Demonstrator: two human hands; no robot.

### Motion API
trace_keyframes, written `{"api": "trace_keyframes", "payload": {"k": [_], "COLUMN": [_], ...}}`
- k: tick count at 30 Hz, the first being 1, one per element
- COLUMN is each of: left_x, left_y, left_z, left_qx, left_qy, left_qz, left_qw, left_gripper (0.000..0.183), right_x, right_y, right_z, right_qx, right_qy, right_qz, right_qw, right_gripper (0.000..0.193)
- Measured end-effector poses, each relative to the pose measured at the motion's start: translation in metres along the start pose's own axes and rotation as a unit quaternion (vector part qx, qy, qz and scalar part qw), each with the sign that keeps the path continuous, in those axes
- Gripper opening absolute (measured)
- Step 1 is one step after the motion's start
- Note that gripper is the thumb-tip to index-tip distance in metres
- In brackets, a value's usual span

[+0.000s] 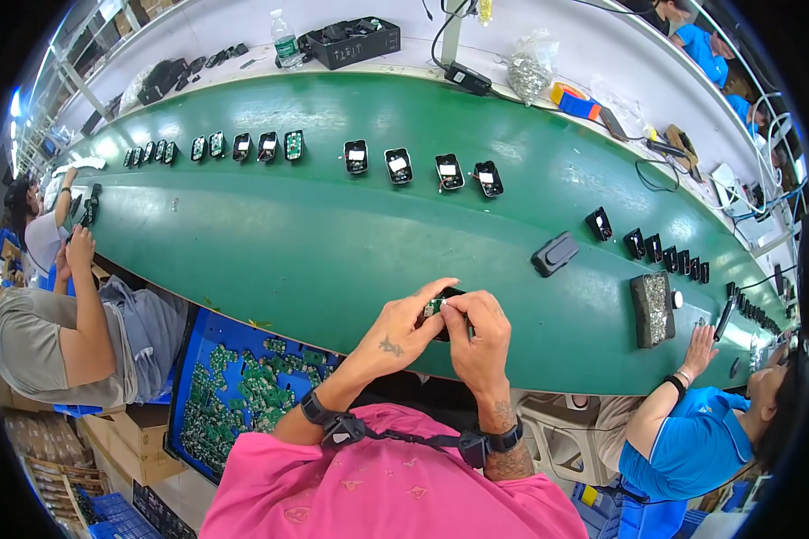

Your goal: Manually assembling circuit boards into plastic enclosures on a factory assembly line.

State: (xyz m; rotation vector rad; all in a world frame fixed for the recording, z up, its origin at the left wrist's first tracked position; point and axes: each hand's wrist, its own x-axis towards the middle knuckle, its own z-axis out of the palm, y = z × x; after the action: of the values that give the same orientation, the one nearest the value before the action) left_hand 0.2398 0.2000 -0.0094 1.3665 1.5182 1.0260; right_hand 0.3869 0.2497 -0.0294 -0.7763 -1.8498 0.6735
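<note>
Close in front of me, at the green bench's near edge, both hands meet around a small black casing (pixel 451 292). A small green circuit board (pixel 434 307) shows at the casing between my fingers. My left hand (pixel 399 331) grips the casing from its left side, fingers curled around it. With thumb and finger pinched together, my right hand (pixel 479 340) presses at the board's edge. Much of the casing is hidden behind my fingers. A closed black device (pixel 555 254) lies to the right of my hands.
On the green bench (pixel 261 234), open black casings (pixel 398 166) stand in a long row. A blue bin (pixel 182 409) of loose circuit boards sits at my lower left. A foam block (pixel 653 310) of small metal parts lies right. People (pixel 58 337) work at both sides.
</note>
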Motion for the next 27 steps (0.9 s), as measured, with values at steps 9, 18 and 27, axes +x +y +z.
{"api": "trace_keyframes", "payload": {"k": [9, 18, 27], "left_x": [-0.021, -0.029, -0.032], "left_y": [0.022, 0.033, 0.037], "left_z": [0.010, 0.005, 0.004], "left_qx": [-0.064, 0.130, 0.105], "left_qy": [0.088, 0.129, 0.101], "left_qz": [0.049, 0.187, 0.181], "left_qw": [0.993, 0.965, 0.973], "left_gripper": [0.050, 0.061, 0.065], "right_x": [-0.003, 0.007, 0.006], "right_y": [-0.031, -0.046, -0.046], "right_z": [-0.015, -0.030, -0.038], "right_qx": [-0.012, -0.055, 0.001], "right_qy": [0.008, -0.068, -0.089], "right_qz": [0.012, -0.031, 0.002], "right_qw": [1.000, 0.996, 0.996], "right_gripper": [0.004, 0.007, 0.007]}}
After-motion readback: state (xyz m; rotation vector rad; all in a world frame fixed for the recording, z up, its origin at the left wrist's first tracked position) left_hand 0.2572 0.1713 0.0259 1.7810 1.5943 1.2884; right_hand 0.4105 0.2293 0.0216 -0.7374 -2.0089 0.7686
